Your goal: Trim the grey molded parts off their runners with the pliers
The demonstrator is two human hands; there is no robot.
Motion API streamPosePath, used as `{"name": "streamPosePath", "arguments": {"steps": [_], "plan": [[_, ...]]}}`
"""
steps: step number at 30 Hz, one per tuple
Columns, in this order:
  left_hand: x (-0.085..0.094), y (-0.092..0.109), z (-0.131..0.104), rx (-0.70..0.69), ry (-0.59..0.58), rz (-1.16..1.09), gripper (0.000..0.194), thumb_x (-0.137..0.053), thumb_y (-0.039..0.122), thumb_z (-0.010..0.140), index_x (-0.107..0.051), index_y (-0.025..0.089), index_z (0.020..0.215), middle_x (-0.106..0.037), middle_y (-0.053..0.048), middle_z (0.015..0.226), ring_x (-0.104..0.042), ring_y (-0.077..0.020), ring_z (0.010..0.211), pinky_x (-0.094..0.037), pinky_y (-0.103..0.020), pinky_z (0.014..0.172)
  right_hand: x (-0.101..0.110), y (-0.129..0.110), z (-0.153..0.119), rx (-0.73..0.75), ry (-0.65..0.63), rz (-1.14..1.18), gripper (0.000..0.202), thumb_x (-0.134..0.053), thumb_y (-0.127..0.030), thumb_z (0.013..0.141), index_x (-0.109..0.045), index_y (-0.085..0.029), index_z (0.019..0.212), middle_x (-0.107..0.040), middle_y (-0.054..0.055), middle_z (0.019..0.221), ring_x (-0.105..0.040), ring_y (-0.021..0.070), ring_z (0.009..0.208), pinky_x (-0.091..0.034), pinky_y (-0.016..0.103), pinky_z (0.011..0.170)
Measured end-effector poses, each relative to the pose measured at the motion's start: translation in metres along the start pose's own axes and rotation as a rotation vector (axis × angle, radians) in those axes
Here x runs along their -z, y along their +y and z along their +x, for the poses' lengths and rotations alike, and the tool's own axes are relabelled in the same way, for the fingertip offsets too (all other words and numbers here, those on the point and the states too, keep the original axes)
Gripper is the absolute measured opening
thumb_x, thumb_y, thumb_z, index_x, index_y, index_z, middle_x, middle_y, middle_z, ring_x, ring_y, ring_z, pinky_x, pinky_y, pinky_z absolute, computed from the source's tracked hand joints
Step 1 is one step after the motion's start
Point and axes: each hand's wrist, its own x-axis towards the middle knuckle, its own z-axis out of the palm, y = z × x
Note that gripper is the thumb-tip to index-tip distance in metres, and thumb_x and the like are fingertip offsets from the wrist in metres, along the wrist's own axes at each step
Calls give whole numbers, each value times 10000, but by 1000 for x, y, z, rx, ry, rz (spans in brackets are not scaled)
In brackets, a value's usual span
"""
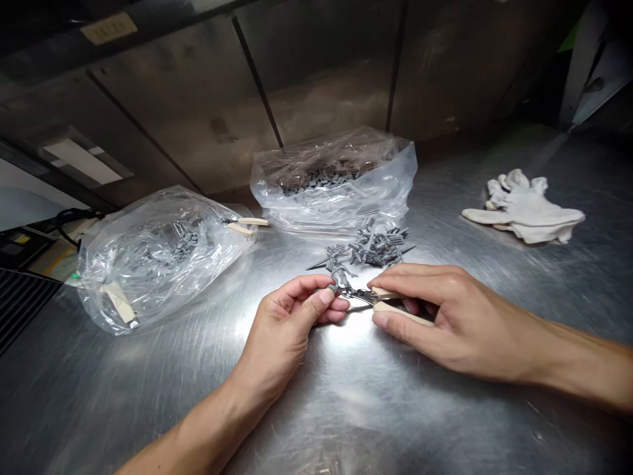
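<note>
My left hand (294,313) pinches a grey branching plastic piece, a sprue (339,270), between thumb and fingers. In my right hand (445,316) is a pair of nippers (401,311) with cream handles. Their dark jaws point left and meet the sprue beside my left fingertips; whether the blades are closed on it I cannot tell. Just beyond both hands lies a pile of grey sprues (378,245) on the metal table (336,396).
A clear bag (198,284) with small grey parts lies at left, other cream-handled nippers (247,224) at its edge and a cream-coloured tool (119,303) at its front. Another clear bag (336,214) of grey parts stands at the back. White gloves (531,214) lie right.
</note>
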Motion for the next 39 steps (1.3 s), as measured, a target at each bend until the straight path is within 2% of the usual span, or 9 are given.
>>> {"name": "streamPosePath", "arguments": {"steps": [6, 12, 20, 25, 28, 30, 34, 36, 39], "plan": [[-1, 2, -1, 20, 1, -11, 226, -780, 258, 840, -691, 146, 1015, -794, -76, 812, -741, -126, 716, -579, -196, 750, -1, 0, -1, 35, 0, 0, 200, -570, -271, 942, -585, -195, 757, -620, 12, 775, -532, 142, 684, -385, 314, 610], [-1, 4, -1, 46, 1, -21, 229, -783, 252, 833, -686, 144, 1010, -793, -80, 806, -744, -128, 706, -580, -187, 739, -3, -1, -1, 73, -9, 38, 161, -535, -233, 965, -678, -178, 917, -579, 3, 727, -499, 141, 648, -359, 315, 603], [-2, 1, 1, 4, 6, 2, 202, -761, 253, 851, -679, 153, 1007, -774, -60, 851, -731, -135, 763, -581, -208, 772, 4, -5, 0, 74, 36, 19, 199, -540, -222, 952, -620, -182, 774, -530, -16, 651, -467, 124, 588, -341, 290, 560], [-4, 7, 2, 27, 32, -90, 162, -754, 197, 826, -683, 137, 959, -736, -63, 924, -705, -139, 782, -589, -229, 764, 5, -5, -2, 57, -45, 49, 124, -586, -233, 892, -696, -178, 905, -549, -18, 669, -456, 122, 565, -329, 294, 546], [-3, 13, 3, 47, 49, -163, 116, -715, 212, 848, -673, 126, 913, -705, -77, 936, -684, -157, 815, -601, -254, 739, 1, -3, -3, 114, -96, 77, 155, -603, -239, 869, -692, -157, 965, -598, 6, 751, -508, 133, 623, -371, 293, 587], [0, 15, 4, 60, 39, -146, 131, -702, 242, 866, -662, 118, 862, -674, -68, 890, -647, -134, 754, -593, -236, 678, -3, -1, -4, 177, -93, 81, 186, -608, -231, 853, -680, -136, 996, -618, 29, 796, -545, 152, 670, -399, 297, 618], [6, 20, 7, 66, 30, -9, 149, -722, 228, 832, -645, 125, 907, -633, -35, 835, -572, -97, 644, -533, -196, 559, -11, 4, -6, 299, -52, 48, 262, -601, -223, 821, -661, -113, 1051, -648, 73, 854, -585, 196, 741, -431, 310, 654], [8, 23, 10, 21, 72, 83, 197, -698, 211, 805, -635, 139, 977, -634, -29, 847, -573, -108, 638, -526, -221, 552, -15, 6, -5, 358, -26, 26, 246, -597, -234, 802, -663, -118, 1009, -656, 80, 853, -584, 204, 740, -433, 313, 645], [7, 27, 13, -46, 138, 212, 171, -622, 229, 799, -623, 148, 950, -581, 9, 749, -513, -97, 563, -460, -212, 506, -20, 8, -3, 422, 14, -11, 209, -580, -247, 779, -666, -133, 932, -653, 72, 815, -566, 199, 701, -427, 313, 618]]}}
